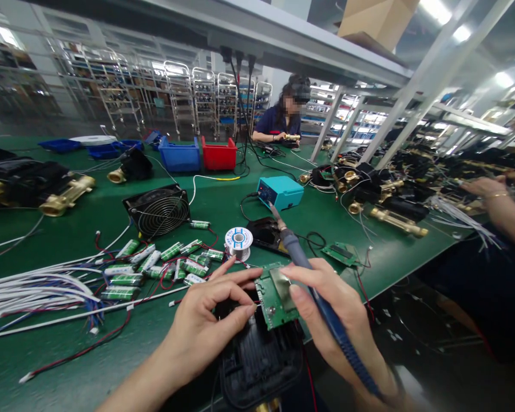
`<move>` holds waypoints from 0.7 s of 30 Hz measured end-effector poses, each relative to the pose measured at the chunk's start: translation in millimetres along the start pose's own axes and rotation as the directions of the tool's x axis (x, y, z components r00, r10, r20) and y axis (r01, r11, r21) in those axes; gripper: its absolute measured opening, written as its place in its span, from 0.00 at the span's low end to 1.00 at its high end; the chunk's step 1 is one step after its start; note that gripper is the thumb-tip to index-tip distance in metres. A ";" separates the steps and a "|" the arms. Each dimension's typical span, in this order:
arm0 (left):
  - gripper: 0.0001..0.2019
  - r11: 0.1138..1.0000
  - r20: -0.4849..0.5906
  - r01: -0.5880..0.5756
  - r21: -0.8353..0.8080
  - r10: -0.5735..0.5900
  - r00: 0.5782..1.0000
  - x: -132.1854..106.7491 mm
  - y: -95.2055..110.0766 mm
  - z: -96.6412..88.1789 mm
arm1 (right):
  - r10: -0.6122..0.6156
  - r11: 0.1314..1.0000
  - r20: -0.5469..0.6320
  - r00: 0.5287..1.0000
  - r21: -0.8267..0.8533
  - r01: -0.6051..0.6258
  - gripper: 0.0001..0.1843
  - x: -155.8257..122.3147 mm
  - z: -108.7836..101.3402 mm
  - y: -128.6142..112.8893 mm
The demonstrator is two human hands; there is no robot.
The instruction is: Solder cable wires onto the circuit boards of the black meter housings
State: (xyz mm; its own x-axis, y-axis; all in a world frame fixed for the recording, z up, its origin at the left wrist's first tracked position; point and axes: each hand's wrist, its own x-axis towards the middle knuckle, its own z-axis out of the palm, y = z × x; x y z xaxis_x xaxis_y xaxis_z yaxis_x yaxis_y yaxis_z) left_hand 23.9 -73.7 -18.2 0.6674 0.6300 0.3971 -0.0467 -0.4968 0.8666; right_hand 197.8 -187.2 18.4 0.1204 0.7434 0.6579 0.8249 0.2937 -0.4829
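My right hand [330, 309] is wrapped around a blue-handled soldering iron [302, 263], its tip pointing away toward the far side of the table. My left hand [210, 320] pinches something small and thin next to a green circuit board [277, 294]; what it pinches I cannot make out. The board rests on a black plastic housing [257, 357] at the near table edge. A spool of solder wire [239, 240] stands just beyond the board.
Several green cylindrical batteries with red wires [163, 263] lie left of my hands, beside white cable bundles [34, 286]. A black fan [158, 210], a teal soldering station [281, 191], blue and red bins [197, 154] and brass fittings [66, 197] stand farther back. Two other people work nearby.
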 end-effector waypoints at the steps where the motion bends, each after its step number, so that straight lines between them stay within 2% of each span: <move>1: 0.07 1.000 -0.007 -0.002 0.006 0.002 1.000 0.1 0.3 0.4 | 0.029 0.999 -0.048 0.998 0.031 -0.028 0.12 -1.7 -1.8 3.1; 5: 0.07 1.000 -0.030 -0.012 0.024 0.012 0.999 0.9 2.0 2.7 | 0.148 0.982 -0.188 0.971 0.142 -0.122 0.14 -9.4 -3.0 12.0; 9: 0.08 0.997 -0.044 -0.047 0.064 0.050 0.998 0.8 3.1 4.9 | 0.259 0.946 -0.301 0.918 0.272 -0.178 0.13 -12.2 2.0 15.3; 12: 0.08 0.993 -0.041 -0.070 0.095 0.074 0.996 0.2 2.8 5.4 | 0.326 0.901 -0.420 0.847 0.409 -0.144 0.09 -8.2 3.9 15.7; 16: 0.08 0.990 -0.036 -0.087 0.115 0.091 0.995 0.3 2.0 4.5 | 0.357 0.891 -0.589 0.725 0.447 -0.075 0.11 0.3 0.7 15.0; 21: 0.08 0.987 -0.028 -0.106 0.120 0.110 0.994 1.1 1.9 3.0 | 0.425 0.873 -0.643 0.636 0.478 -0.101 0.15 4.0 -4.0 13.2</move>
State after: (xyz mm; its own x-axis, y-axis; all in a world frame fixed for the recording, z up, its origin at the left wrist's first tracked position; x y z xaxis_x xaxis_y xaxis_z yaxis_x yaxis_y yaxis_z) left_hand 26.8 -75.8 -17.1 0.6373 0.5877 0.4984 -0.0279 -0.6288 0.7771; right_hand 211.4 -182.7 17.0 0.7830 0.2114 0.5850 0.4441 0.4686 -0.7637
